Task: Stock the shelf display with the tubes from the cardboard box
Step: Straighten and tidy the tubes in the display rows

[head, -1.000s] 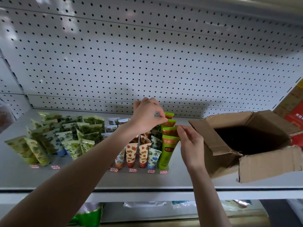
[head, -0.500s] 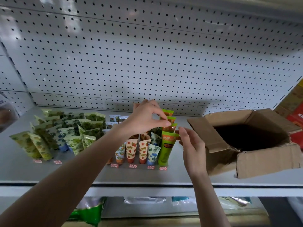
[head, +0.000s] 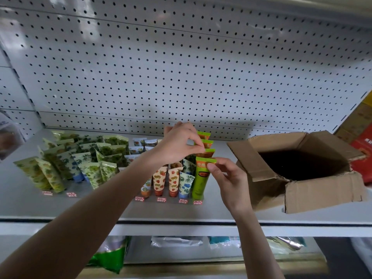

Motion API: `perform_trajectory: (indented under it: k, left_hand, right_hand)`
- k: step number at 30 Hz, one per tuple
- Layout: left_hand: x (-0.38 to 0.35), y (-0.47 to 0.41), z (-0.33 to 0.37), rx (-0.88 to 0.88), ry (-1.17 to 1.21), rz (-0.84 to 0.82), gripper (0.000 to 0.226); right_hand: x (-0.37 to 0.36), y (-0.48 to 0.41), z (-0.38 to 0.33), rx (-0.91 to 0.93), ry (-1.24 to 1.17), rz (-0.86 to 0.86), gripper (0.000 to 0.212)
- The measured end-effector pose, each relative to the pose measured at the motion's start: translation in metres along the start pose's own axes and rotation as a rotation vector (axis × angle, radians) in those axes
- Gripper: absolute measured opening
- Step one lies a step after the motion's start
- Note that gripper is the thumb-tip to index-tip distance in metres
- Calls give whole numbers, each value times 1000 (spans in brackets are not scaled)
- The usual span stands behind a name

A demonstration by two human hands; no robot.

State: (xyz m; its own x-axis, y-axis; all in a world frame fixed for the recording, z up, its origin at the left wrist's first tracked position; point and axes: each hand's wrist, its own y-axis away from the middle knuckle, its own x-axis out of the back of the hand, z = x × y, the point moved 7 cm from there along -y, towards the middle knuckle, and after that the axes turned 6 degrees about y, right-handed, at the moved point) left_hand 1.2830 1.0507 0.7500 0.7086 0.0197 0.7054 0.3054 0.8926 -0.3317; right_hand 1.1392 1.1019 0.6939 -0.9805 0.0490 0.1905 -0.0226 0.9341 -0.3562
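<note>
- Since half a second ago, the right hand (head: 231, 180) has closed in from beside the row. Its fingers were straight then; now thumb and forefinger pinch the crimped top corner of the front green tube (head: 200, 180).
- Left hand (head: 179, 143) has hardly shifted. It reaches in from the left with the wrist raised and the fingertips curled down, pinching the top of a middle green tube (head: 206, 151). Which of the two middle ones it holds I cannot tell.
- That row of green tubes (head: 205, 135) runs front to back on the shelf (head: 60, 208), just right of the blue-leaf tube (head: 186, 183) and the strawberry tubes (head: 159, 180). The front one stands just behind its price tag (head: 198, 202).
- The cardboard box (head: 314, 194) sits open at the right, close to the shelf's front edge. Its inside is dark, so I cannot tell whether any tubes are left in it.
- Risk: these tubes are tall and stand on narrow caps. A sideways tug from either pinch would likely tip one into the shorter tubes to its left and knock them down in turn.
- Risk: a forward pull on the front tube could drop it over the front edge of the shelf.
- Risk: the right forearm passes near the box flap, so a careless withdrawal could nudge the box toward the front edge.
</note>
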Motion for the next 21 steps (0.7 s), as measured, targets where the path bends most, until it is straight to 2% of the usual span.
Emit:
perform_trajectory:
  k: [8, 12, 15, 18, 21]
  left_hand:
    - [3, 1, -2, 9, 33, 36, 11]
    - [15, -2, -6, 20, 91, 145, 3]
    - [19, -8, -12, 58, 29, 191, 4]
    - [14, -13, -16, 120, -46, 170, 13]
    - [8, -16, -15, 124, -125, 146, 16]
  right_hand:
    - [0, -3, 2, -14, 7, -25, 12]
    - [1, -3, 1, -31, 7, -20, 14]
    - [2, -2, 3, -65, -15, 5, 11]
    - [4, -2, 5, -99, -33, 45, 12]
    - [5, -1, 6, -119, -7, 79, 27]
